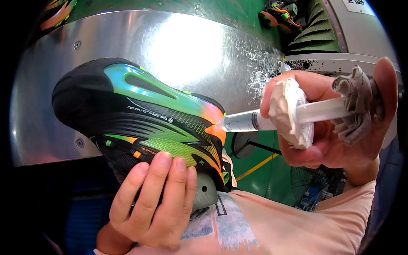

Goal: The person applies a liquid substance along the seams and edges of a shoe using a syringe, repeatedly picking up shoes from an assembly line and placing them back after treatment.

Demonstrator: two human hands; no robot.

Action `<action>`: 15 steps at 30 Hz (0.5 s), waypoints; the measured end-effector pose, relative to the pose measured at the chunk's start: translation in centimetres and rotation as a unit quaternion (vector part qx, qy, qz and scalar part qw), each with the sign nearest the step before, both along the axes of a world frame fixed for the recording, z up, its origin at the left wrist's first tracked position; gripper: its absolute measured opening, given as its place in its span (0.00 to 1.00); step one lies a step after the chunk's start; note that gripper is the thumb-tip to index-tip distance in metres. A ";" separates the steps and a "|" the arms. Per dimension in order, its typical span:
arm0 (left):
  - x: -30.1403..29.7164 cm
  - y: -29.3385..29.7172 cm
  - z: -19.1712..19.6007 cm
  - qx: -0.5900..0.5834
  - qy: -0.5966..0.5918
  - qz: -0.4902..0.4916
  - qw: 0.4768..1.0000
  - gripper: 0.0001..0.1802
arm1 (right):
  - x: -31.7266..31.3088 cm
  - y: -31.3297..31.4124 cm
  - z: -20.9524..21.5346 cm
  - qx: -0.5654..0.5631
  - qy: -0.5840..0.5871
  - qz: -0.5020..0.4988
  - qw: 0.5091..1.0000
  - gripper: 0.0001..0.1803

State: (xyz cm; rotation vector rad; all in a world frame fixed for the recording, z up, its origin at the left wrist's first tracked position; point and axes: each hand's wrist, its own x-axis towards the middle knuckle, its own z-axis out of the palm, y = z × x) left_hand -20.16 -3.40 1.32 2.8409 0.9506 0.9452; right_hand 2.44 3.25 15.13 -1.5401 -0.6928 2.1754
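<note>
Head view showed a shiny steel table (55, 106) curving before me, flecked with white residue near its right edge, and a green floor (259, 170) with a yellow line below. A grey machine (352, 38) stood at upper right, with more shoes (282, 15) beside it. My left hand (148, 199) gripped the black, green and orange shoe (140, 119), fingers curled round it. My right hand (335, 123) clasped a glue-caked syringe (272, 119), tip touching the shoe's orange heel.

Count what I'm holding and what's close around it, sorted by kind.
Sports shoes in hand: 1
Syringes: 1
Shoes lying in the background: 2
Metal tables: 1
Total: 5
</note>
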 end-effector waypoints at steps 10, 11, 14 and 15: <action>-0.4 -0.1 2.1 -0.026 -0.003 -0.040 0.999 0.08 | -2.7 -0.1 1.7 -0.008 -0.020 -0.028 0.999 0.62; -0.3 0.0 2.2 -0.025 0.000 -0.030 0.999 0.08 | -2.9 0.5 1.7 -0.024 -0.024 -0.032 0.999 0.62; 0.0 0.3 2.2 -0.017 -0.009 -0.021 1.000 0.07 | -3.3 0.8 1.4 -0.034 0.018 -0.088 0.995 0.62; 0.1 0.3 2.1 -0.016 -0.014 -0.021 1.000 0.07 | -3.2 0.8 1.3 -0.021 0.029 -0.069 0.997 0.62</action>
